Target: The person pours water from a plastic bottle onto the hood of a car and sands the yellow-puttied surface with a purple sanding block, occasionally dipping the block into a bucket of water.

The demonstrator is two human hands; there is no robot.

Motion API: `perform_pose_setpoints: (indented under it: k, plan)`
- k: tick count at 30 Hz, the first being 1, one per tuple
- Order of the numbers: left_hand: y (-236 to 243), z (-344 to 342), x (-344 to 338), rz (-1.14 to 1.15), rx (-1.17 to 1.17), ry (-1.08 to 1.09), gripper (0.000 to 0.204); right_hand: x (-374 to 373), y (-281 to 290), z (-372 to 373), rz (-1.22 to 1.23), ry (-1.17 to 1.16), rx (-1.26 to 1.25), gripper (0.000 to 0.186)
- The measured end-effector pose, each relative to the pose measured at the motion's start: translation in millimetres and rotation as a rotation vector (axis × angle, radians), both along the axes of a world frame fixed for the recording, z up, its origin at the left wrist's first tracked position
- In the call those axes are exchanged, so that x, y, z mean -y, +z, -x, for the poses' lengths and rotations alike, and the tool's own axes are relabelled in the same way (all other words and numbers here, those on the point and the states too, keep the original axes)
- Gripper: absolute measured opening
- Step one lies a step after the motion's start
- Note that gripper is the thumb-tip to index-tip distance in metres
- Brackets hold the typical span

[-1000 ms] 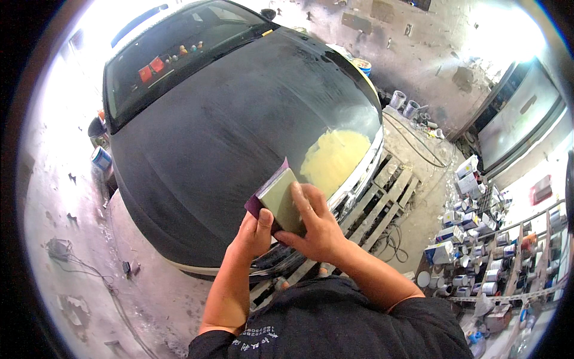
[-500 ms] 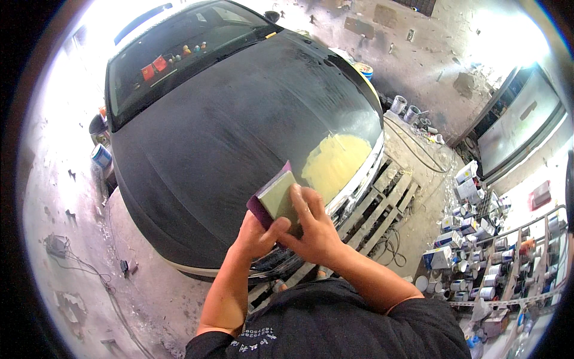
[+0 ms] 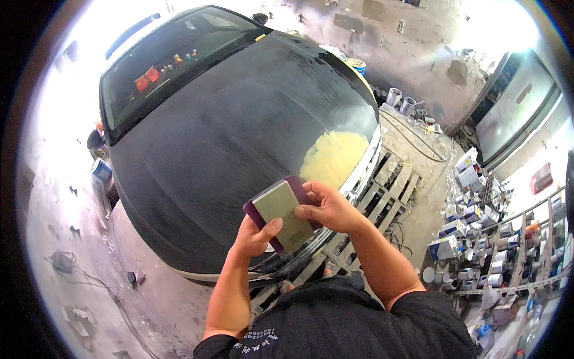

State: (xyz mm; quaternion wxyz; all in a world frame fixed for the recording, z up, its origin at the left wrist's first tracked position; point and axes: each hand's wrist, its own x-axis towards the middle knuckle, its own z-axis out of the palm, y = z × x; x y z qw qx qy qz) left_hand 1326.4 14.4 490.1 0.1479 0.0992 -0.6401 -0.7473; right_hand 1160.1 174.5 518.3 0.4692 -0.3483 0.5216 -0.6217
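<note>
Both hands hold a flat greenish-grey sanding block (image 3: 276, 209) with a sheet of purple sandpaper (image 3: 256, 213) around its back and edges. My left hand (image 3: 255, 237) grips its lower left side, thumb lying on the block's face. My right hand (image 3: 326, 206) grips the right side, thumb on the face and fingers at the sandpaper's edge. Just beyond is the dull black hood (image 3: 209, 131) of a car. A yellow filler patch (image 3: 336, 157) covers the hood's front right corner. The block appears held above the hood's front edge.
Wooden pallets (image 3: 382, 194) lie at the car's front, beneath my feet. To the right, a rack (image 3: 508, 287) and the floor around it hold many cans and boxes. Hoses (image 3: 418, 139) and cables (image 3: 89, 278) cross the floor. A blue-labelled can (image 3: 101, 170) stands by the car's left side.
The block has turned so its face shows more fully. My right hand has shifted from the block's face to its right edge, where purple sandpaper now shows.
</note>
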Motion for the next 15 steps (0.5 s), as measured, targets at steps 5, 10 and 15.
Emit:
perform_pose_setpoints:
  k: [5,10,15]
  plan:
    - [-17,6,3,0.248,0.049,-0.002,0.047,-1,-12,-25,-0.057,-0.322,-0.429,0.030]
    - [-26,17,-3,0.527,0.057,0.036,0.038,-4,-4,-42,0.035,-0.531,-0.942,0.042]
    - [-22,22,-14,0.477,0.148,0.067,0.052,-7,-8,-46,0.144,-0.453,-1.385,0.053]
